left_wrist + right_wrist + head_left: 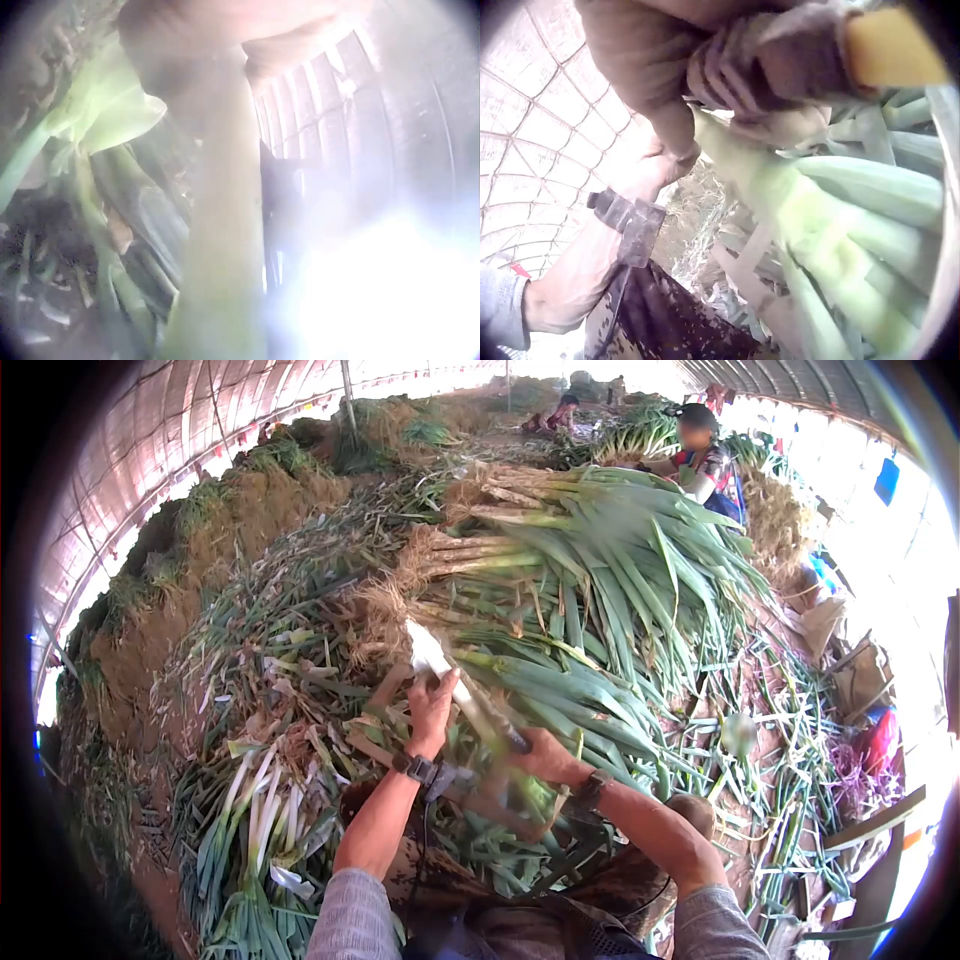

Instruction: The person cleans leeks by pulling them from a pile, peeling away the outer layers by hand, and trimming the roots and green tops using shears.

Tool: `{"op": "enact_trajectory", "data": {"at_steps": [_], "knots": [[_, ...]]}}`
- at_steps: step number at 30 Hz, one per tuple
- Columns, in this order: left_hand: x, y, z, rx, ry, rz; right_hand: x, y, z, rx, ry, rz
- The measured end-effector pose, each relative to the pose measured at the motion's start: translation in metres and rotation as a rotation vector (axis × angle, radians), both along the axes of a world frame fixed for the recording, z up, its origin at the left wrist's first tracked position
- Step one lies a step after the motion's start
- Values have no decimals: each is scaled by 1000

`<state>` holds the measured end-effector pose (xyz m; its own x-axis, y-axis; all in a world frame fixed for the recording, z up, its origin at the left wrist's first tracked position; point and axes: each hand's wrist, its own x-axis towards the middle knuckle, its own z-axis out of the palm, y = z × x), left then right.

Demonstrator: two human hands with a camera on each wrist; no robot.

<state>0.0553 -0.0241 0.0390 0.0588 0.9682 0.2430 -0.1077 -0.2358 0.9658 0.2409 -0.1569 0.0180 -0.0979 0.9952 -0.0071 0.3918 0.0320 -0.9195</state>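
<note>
A large green onion (pixel 430 652) slants between the two hands in the head view, its bright white end pointing up and left. My left hand (pixel 430 715) grips the stalk near that white end. Lower down, the fingers of my right hand (pixel 550 757) curl round the same stalk. The pale shaft fills the middle of the left wrist view, below my hand. In the right wrist view the stalk spreads into green leaves (pixel 840 225) beneath the right hand. A yellow piece (pixel 900 49) juts out beside that hand; I cannot tell what it is.
Unpeeled green onions (pixel 610 550) with hairy roots lie heaped ahead. Peeled ones (pixel 262 810) lie at the lower left, beside leaf scraps. Another person (pixel 705 465) sits at the back right. A wooden board (pixel 875 822) and a red bag (pixel 882 742) stand at the right.
</note>
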Motion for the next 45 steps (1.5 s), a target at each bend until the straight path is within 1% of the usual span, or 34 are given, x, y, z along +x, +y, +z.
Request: {"op": "enact_trajectory", "data": {"at_steps": [3,5,7,9,10,11,13,14,15,17,19,21,22,23,24,25,27,28,29,30,31,32,33,34,35,36,37,38,39,40,41,42,43,45], "knots": [[-5,-8,6,24,-15,-78,1,5,-27,2,13,-22],[-23,9,-5,-20,277,-4,6,-2,-8,22,-82,-71],[-24,12,-9,142,198,126,6,-10,10,-32,31,-29],[-20,6,7,380,269,293,14,-10,8,14,-47,-2],[-28,31,-28,277,201,192,16,-9,5,53,-111,47],[-30,2,13,27,85,-142,17,-11,9,59,-113,40],[-36,3,-1,-269,-185,-309,19,-18,16,-104,-74,153],[-39,4,-7,-282,-147,-371,23,-17,4,-59,-140,182],[-44,14,-12,-284,-146,-360,26,-19,5,-60,-137,192],[-75,28,-25,668,951,-460,32,-28,5,-61,-69,180],[-80,33,-3,-232,380,-671,46,-28,-4,-33,-25,226],[-93,19,37,-212,425,-756,46,-36,34,-77,-46,246],[-100,22,51,-226,434,-725,44,-40,46,-119,-53,249],[-104,25,61,-156,511,-796,45,-43,51,-165,-66,243],[-106,26,74,-79,583,-869,45,-41,45,-115,-107,249],[-111,29,91,-80,583,-860,47,-42,42,-113,-108,258],[-130,33,128,20,879,-582,39,-51,63,-82,-11,209],[-159,78,90,328,609,-517,51,-46,37,-138,-90,243],[-217,128,63,12,133,-57,45,-58,36,-148,-84,254],[-309,204,46,286,560,486,43,-69,46,-34,-80,226],[-359,206,72,237,625,678,49,-67,60,108,-93,176],[-374,189,113,72,1016,808,53,-70,66,40,-137,150],[-369,159,136,9,1168,802,58,-67,39,-10,-176,57],[-353,135,150,-43,1319,808,47,-67,52,-46,-163,9],[-336,125,141,-42,1326,812,35,-61,66,-68,-147,-32],[-317,118,126,121,1357,794,34,-52,49,47,-264,-48],[-288,110,115,294,1376,767,30,-46,41,58,-254,-60],[-237,84,101,289,942,509,26,-44,35,86,-340,-114],[-194,62,83,299,1014,150,24,-41,32,113,-439,-165],[-157,42,47,441,799,-249,21,-39,30,148,-481,-178],[-109,-3,41,298,785,-373,18,-37,29,145,-500,-166],[-69,-28,12,118,520,-433,13,-35,27,204,-530,-183],[-42,-41,-8,-83,328,-611,9,-33,23,264,-553,-198],[11,-76,-23,-309,-155,-493,4,-33,19,266,-568,-175]]}}
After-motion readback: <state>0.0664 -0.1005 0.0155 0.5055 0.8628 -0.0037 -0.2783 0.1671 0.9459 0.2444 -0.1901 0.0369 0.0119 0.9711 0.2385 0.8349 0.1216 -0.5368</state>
